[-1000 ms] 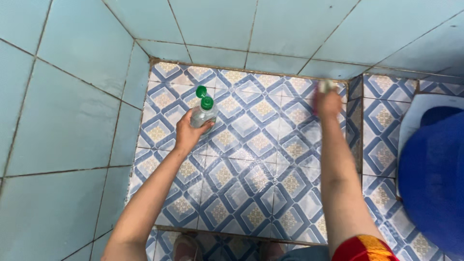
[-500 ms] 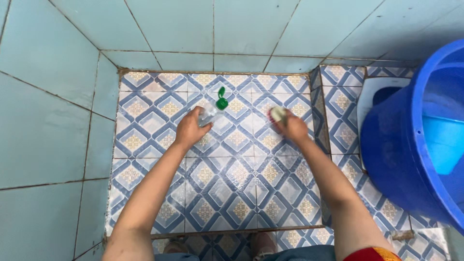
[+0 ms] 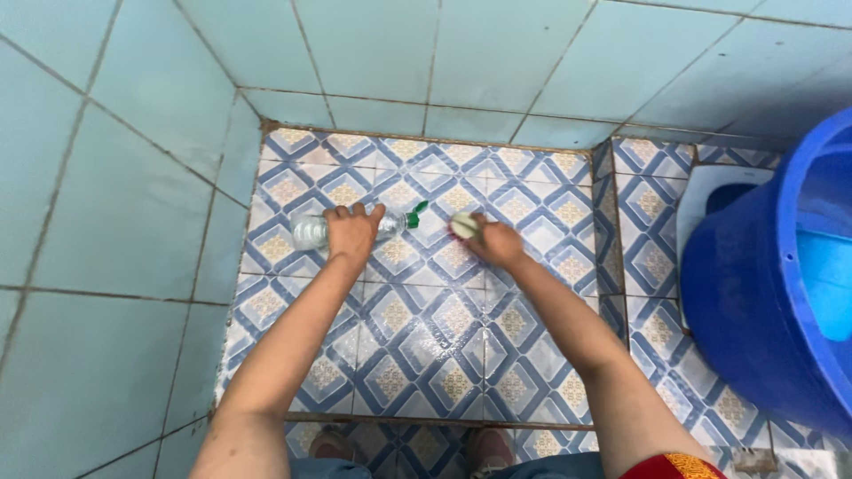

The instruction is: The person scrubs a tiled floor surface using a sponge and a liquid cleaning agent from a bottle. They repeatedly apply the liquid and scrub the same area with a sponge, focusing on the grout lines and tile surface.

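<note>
A clear plastic bottle (image 3: 312, 231) with a green flip cap (image 3: 414, 214) is held tipped sideways over the patterned floor tiles (image 3: 426, 346), cap open and pointed toward 3 o'clock. It is gripped around the middle by the left hand (image 3: 353, 232). A pale scrub pad (image 3: 462, 227) is clenched in the right hand (image 3: 497, 245) and pressed to the tiles just beside the cap. The floor looks wet and partly scrubbed; the corners appear untouched. Both arms are stretched forward toward 12 o'clock. A blue bucket (image 3: 754, 293) with water is seen at 3 o'clock.
</note>
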